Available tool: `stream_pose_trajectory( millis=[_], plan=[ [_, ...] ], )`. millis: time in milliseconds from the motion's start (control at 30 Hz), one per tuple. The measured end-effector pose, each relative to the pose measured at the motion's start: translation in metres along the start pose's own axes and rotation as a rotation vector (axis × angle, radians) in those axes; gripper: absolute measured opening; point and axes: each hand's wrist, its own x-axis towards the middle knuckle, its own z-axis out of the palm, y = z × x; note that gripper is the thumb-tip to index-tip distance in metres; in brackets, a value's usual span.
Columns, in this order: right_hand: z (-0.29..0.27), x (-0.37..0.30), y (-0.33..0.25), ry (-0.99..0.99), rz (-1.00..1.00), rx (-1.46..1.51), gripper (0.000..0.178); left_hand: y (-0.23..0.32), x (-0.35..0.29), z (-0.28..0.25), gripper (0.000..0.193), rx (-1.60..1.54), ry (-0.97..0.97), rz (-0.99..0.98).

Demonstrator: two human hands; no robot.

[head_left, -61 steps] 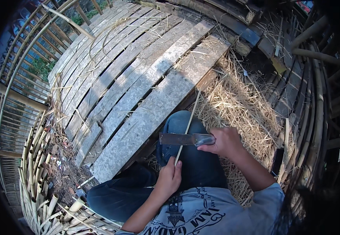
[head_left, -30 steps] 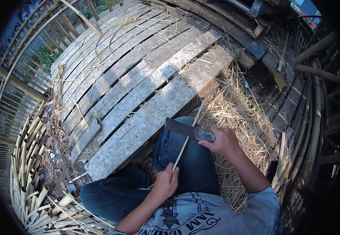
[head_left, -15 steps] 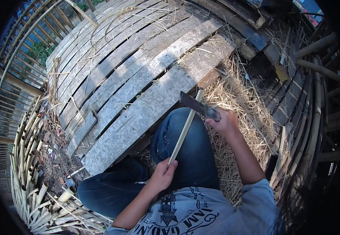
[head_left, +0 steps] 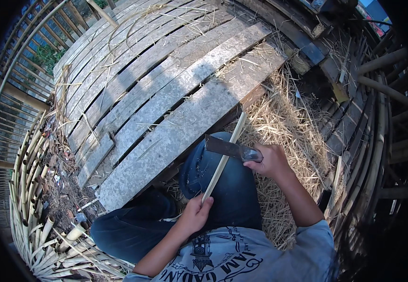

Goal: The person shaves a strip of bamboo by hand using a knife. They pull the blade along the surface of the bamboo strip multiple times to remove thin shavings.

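A pale, narrow bamboo strip slants up and away from my left hand, whose fingers are closed round its near end. The strip passes over my bent right knee. Across its upper part lies the dark, broad blade of a knife, which seems to touch it. My right hand is closed round the knife's handle, and the blade points left. Most of the handle is hidden in the fist.
Ahead is a low platform of weathered planks with gaps between them. Dry shavings heap at my right. Cut bamboo poles stack at the left, below a bamboo fence. A short loose board lies on the platform's left end.
The knife in my right hand has slid down along the bamboo strip, nearer to my left hand. The left hand keeps its hold, almost still.
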Motion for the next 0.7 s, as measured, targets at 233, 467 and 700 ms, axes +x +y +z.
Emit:
stream_pose_trajectory(
  millis=[233, 467, 700],
  plan=[
    [-0.025, 0.012, -0.028, 0.080, 0.211, 0.036, 0.049, 0.006, -0.004, -0.002, 0.036, 0.033, 0.022, -0.013],
    [-0.018, 0.015, -0.012, 0.070, 0.330, 0.088, 0.042, 0.014, -0.005, 0.008, 0.028, 0.187, 0.081, -0.002],
    [-0.011, -0.022, -0.054, -0.165, 0.142, 0.066, 0.064, 0.028, -0.009, 0.004, 0.017, 0.277, 0.132, -0.009]
  ],
)
